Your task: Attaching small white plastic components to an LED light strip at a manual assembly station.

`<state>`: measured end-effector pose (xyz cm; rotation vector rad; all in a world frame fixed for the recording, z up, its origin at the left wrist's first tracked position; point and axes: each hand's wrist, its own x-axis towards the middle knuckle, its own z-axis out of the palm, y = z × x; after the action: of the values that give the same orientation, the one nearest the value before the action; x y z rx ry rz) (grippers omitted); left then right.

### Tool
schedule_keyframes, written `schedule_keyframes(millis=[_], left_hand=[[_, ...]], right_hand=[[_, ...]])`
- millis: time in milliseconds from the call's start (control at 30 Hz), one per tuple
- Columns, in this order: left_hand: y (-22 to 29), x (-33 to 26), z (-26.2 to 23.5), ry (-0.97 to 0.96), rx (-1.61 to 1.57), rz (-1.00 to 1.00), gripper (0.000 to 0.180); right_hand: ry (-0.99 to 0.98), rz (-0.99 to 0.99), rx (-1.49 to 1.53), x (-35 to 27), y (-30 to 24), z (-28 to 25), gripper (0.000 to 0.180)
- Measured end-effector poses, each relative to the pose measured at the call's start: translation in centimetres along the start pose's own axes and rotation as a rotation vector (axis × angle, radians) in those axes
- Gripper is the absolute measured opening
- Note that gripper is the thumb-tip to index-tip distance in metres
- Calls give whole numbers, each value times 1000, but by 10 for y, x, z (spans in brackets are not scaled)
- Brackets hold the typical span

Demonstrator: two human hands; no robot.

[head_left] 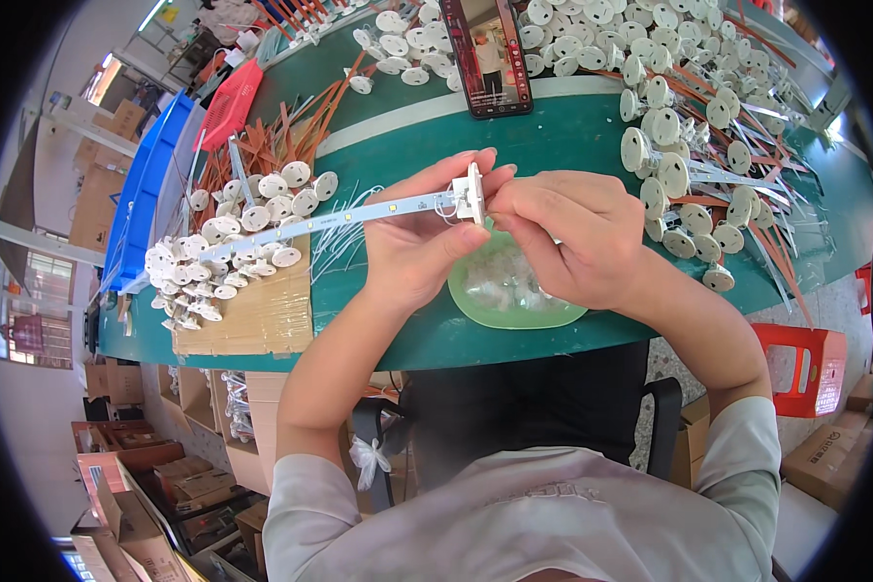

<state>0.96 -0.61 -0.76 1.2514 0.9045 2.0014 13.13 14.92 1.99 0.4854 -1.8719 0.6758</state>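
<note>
Holding: a white cap (473, 197) with a pale light strip (364, 213) running out of it toward my left, in front of my chest above the table; the cap stands almost edge-on.
Left hand (407, 242): closed around the cap, with the thumb at its near edge and the fingers at its far side.
Right hand (582, 233): the fingers are bent together just beside the cap; I cannot tell how tightly they close, or whether something small is between them.
Light strip: it carries small yellowish chips, and its far end lies over the left pile; touching or not, I cannot tell.
Green bowl (529, 319): below my right hand, with small clear and whitish pieces inside.
Left pile (274, 209): many white round caps, partly on cardboard (257, 330), near brown strips (262, 145).
Phone (500, 82): beyond my hands, with its screen lit.
Right pile (671, 175): more caps and strips.
Table (592, 136): green, under all these.
Blue tray (150, 184): at the left, near a red basket (231, 105).
</note>
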Motion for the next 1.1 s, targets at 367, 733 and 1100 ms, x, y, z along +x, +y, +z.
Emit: schedule_keyframes(millis=[367,733,1100], left_hand=[[5,9,-1,43,83,-1,55],[34,14,-4,-26,285,-335,55],[121,20,-42,199,779,-502,42]], right_hand=[[-73,22,-44,1,7,-2,13],[-269,289,100,3,11,-9,7],[-132,222,23,-3,5,-2,4]])
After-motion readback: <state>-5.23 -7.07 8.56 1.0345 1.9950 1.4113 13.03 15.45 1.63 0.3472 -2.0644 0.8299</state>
